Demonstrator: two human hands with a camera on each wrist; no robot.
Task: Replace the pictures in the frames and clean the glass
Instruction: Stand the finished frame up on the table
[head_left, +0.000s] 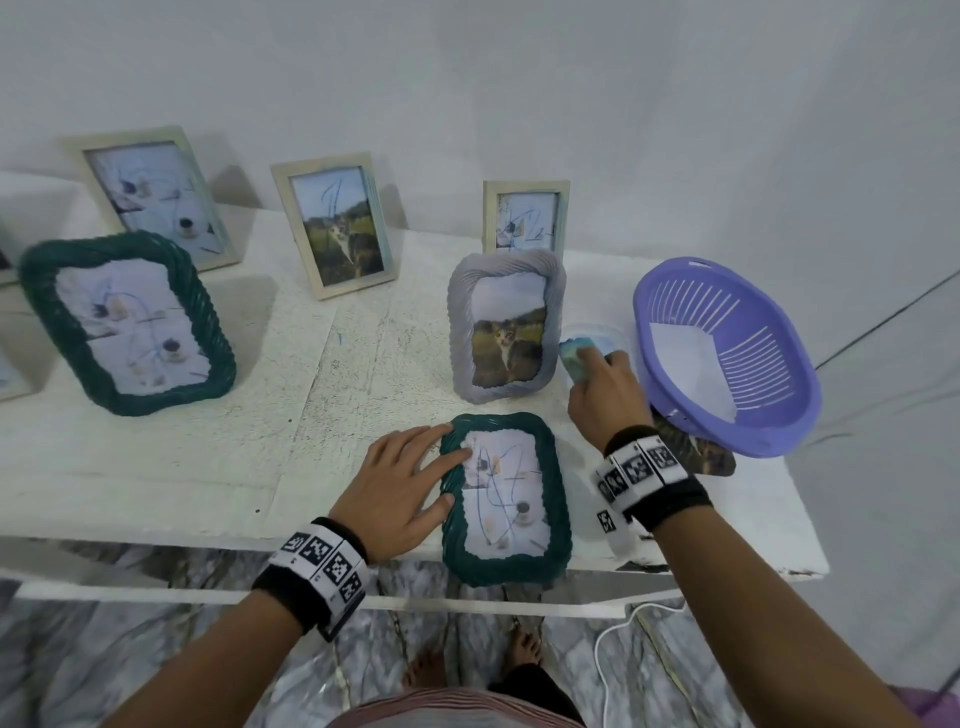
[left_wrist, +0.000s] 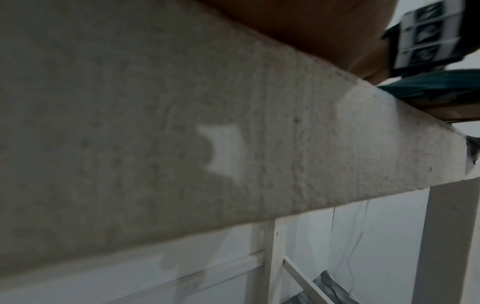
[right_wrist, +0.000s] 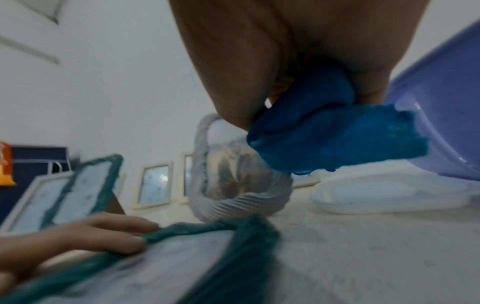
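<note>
Green wicker frame (head_left: 506, 499) lies flat at the tabletop's (head_left: 208, 467) near edge, the left hand's (head_left: 402, 486) straight fingers (head_left: 441, 460) pressing its left rim. From the left wrist, only the tabletop's edge and the frame's corner (left_wrist: 436, 88) show. From the right wrist, the right hand (right_wrist: 259, 61) clamps a blue cloth (right_wrist: 337, 135) beside a purple basket (right_wrist: 441, 123); no writing is legible.

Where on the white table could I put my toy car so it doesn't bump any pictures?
The biggest bare patch of table lies between the big green frame, the grey frame and the left hand. The front left strip is bare too. The right end is crowded: purple basket, right hand gripping the blue cloth, small green frame.
</note>
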